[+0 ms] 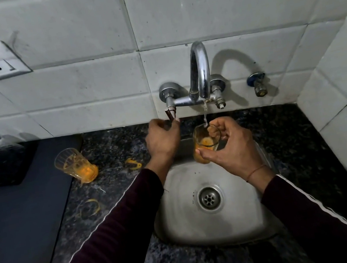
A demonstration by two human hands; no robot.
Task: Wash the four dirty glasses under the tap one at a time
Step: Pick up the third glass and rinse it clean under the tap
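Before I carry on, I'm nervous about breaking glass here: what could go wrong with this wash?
1. The right hand grips the stained glass alone, above the steel sink; once wet it could slip and crack.
2. The left hand is pinching the tap handle; opening it too far may splash orange residue about.
3. The dirty glass on the counter stands near the left sleeve and could be knocked.

Speckled counter (111,151) bears stained glass (76,166), mat (18,226), sink (183,221).
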